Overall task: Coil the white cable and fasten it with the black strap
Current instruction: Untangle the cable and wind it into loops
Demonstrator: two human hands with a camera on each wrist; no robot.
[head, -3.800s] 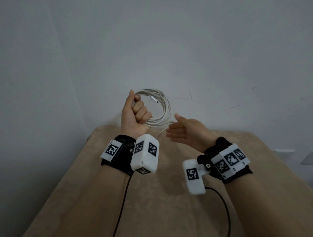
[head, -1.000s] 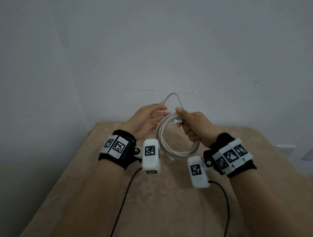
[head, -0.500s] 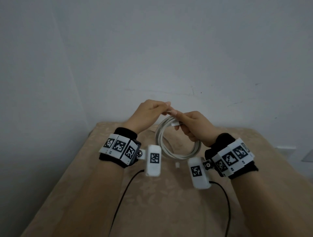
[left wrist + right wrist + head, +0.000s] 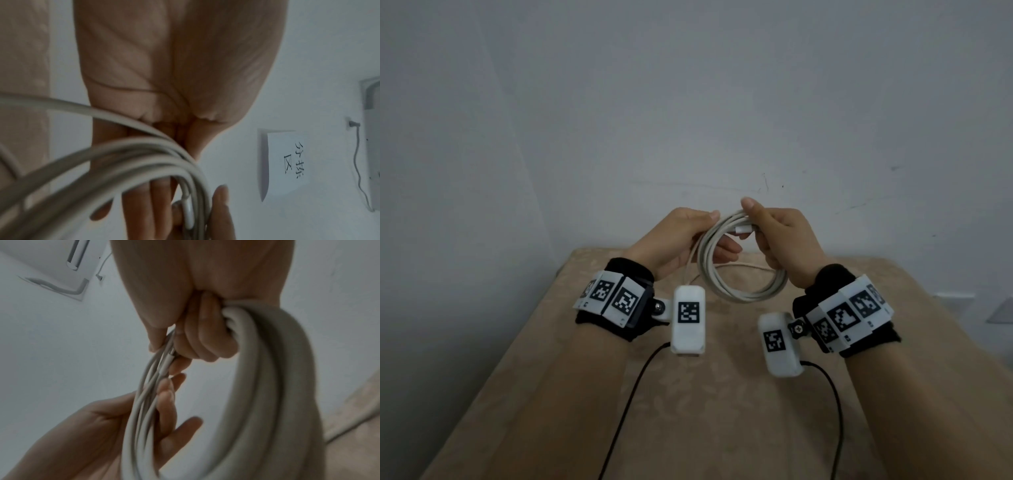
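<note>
The white cable [image 4: 748, 298] is wound into a coil of several loops and hangs in the air over the beige table [image 4: 688, 411]. My right hand [image 4: 753, 226] grips the top right of the coil, fingers curled round the bundle [image 4: 267, 369] and thumb on top. A white connector [image 4: 743, 229] lies against the loops by that thumb. My left hand [image 4: 717, 233] holds the coil's upper left, thumb over the loops and fingers reaching through the ring [image 4: 166, 394]. A loose strand [image 4: 739, 265] trails behind the coil. No black strap shows in any view.
Black wires [image 4: 626, 411] run from the wrist cameras along the table towards me. A bare white wall stands right behind the table, with a socket plate [image 4: 1003, 310] at the far right. A paper note [image 4: 287, 162] hangs on a wall.
My left hand has left the top of the coil beside the right thumb and now holds its upper left with fingers through the ring. The right hand keeps its grip.
</note>
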